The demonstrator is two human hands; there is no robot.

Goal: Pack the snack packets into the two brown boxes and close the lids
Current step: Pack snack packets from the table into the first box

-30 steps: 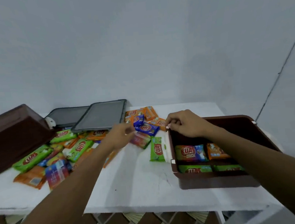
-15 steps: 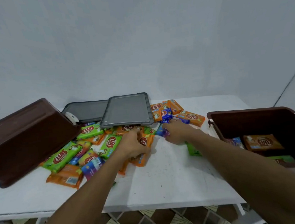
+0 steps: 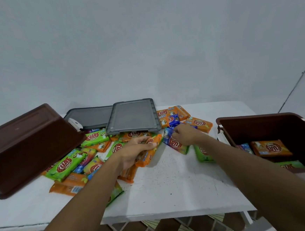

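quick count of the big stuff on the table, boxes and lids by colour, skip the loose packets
brown boxes: 2, one tipped on the left, one open on the right
grey lids: 2, one behind, one in front
total: 4

Both arms outstretched, left hand [image 3: 135, 150] gripping orange packet [image 3: 148, 157], right hand [image 3: 187, 136] pinching blue packet [image 3: 175, 144]
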